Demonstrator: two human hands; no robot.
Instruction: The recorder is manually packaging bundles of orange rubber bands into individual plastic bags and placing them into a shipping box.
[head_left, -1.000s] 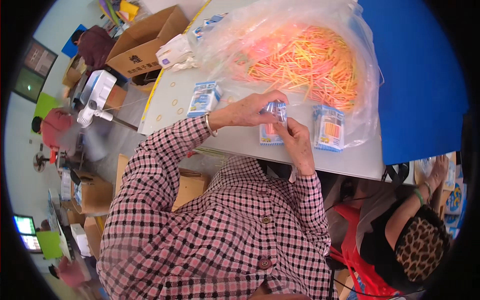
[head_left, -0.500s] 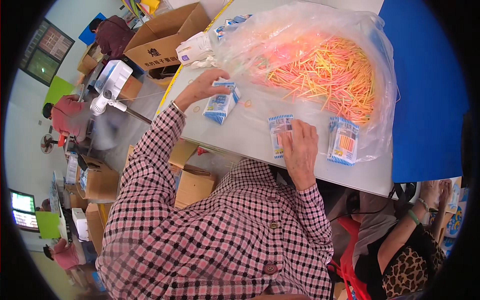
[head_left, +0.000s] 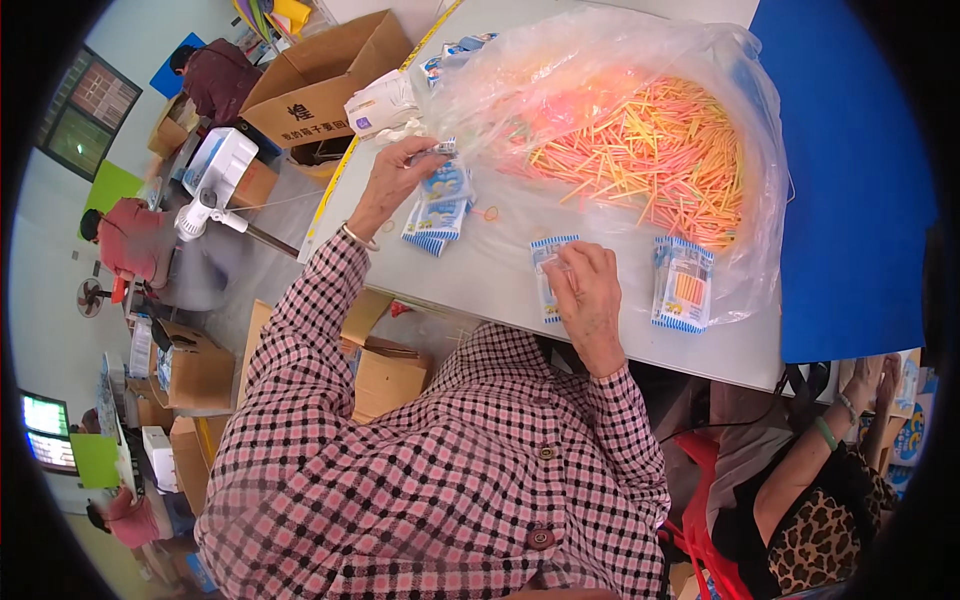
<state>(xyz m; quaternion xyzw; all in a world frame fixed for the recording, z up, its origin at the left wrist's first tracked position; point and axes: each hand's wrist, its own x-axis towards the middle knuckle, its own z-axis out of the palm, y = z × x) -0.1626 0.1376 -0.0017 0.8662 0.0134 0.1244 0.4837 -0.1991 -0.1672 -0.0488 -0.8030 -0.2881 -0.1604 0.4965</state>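
Observation:
My left hand [head_left: 390, 183] is raised over the table's left side, thumb and fingers pinching the upper end of a small blue-and-white packet [head_left: 447, 182]. Under it lies a pile of similar packets [head_left: 424, 236], partly covered. My right hand [head_left: 590, 305] is at the table's near edge, its curled fingers and thumb closed on another blue-and-white packet [head_left: 545, 262] and hiding part of it. To its right, more of these packets [head_left: 683, 284] lie overlapped. Behind them a large clear plastic bag [head_left: 765, 110] spreads open around many thin pink and yellow sticks [head_left: 650, 150].
Rubber bands [head_left: 491, 214] lie on the white table [head_left: 490, 285]. A tissue pack [head_left: 383, 104] and an open cardboard box [head_left: 325, 80] stand at the far left, near a fan [head_left: 215, 180]. A blue sheet [head_left: 850, 200] covers the right side. A co-worker's arm [head_left: 800, 475] is at lower right.
My left hand has closed on the packet's upper end and tilted it up off the pile. My right hand has shifted slightly left, its fingers drawing together on its packet.

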